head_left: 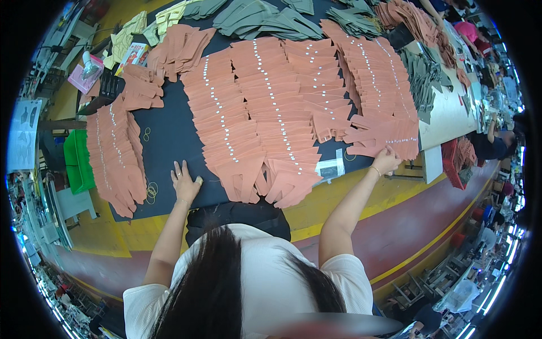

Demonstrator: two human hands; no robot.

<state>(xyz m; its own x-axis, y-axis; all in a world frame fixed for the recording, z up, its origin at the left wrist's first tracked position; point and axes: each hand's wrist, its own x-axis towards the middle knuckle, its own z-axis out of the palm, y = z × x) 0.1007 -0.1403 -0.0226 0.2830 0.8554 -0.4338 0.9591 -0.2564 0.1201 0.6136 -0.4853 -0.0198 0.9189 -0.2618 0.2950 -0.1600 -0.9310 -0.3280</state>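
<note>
While most terracotta pieces [265, 107] lie in rows, right hand [386, 161] pinches the last row's end; left hand [184, 182] rests flat, fingers spread, on dark mat [169, 135].

head cam | fisheye, looks down from above person's head | table [169, 135] close | single view

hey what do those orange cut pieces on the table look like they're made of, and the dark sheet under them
The orange pieces look like thin matte leather or suede-like synthetic: flat, die-cut shapes overlapping in rows without creasing, each with a small white tag. Which of the two is unclear. The dark sheet looks like a smooth, dull mat, perhaps rubber or felt. The right hand touches one piece; the left hand rests on the sheet.
</note>
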